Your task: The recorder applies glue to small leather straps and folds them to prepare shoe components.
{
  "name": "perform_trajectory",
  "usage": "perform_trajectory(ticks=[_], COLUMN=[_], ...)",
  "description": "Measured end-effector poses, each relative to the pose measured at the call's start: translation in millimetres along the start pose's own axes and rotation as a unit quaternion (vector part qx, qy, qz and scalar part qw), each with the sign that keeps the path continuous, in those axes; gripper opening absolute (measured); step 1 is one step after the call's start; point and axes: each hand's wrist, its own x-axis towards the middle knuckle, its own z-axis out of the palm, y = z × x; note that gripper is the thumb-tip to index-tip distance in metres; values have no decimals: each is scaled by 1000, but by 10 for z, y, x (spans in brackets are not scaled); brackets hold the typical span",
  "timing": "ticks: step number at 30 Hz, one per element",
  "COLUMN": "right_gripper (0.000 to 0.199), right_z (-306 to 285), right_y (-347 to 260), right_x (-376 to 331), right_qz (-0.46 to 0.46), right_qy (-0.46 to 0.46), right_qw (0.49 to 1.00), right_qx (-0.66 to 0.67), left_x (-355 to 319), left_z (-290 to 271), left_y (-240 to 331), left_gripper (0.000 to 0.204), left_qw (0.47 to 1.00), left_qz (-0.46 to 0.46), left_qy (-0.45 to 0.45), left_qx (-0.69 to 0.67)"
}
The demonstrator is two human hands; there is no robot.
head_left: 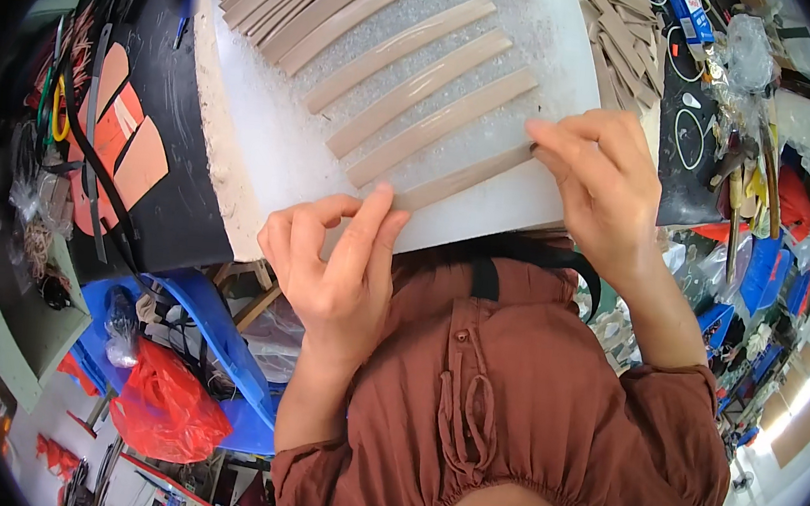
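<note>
Both hands pinch one long tan leather strip (466, 177) lying diagonally at frame centre: left hand (331, 261) grips its lower-left end, right hand (600, 169) its upper-right end.

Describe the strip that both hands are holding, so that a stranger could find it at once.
Start at the white board with tan strips laid in a slanted row. The strip is the one nearest the board's near edge. Unlike its neighbours, it is pinched at both ends, by the left hand and the right hand.
</note>
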Motion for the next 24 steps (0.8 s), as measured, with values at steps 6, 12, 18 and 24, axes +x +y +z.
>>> perform_trajectory(ticks=[6,12,18,24], right_gripper=[22,16,17,29], right_z=[-80,-191,-171,68], right_y=[-54,-151,-249,-269], right_x=[14,-5,36,-71], right_qz=[27,111,64,-31], right_qy=[-34,-79,-102,-3], right_qw=[998,982,992,999], right_qx=[49,134,29,42], left_x=[17,-1,17,145], left_z=[14,14,0,241], left_y=[25,65,150,188], left_gripper=[23,20,21,26], left_qw=[999,1000,995,980], left_qz=[-10,4,-42,62], left_qy=[9,-12,-16,52], left_qx=[-33,-9,-86,-179])
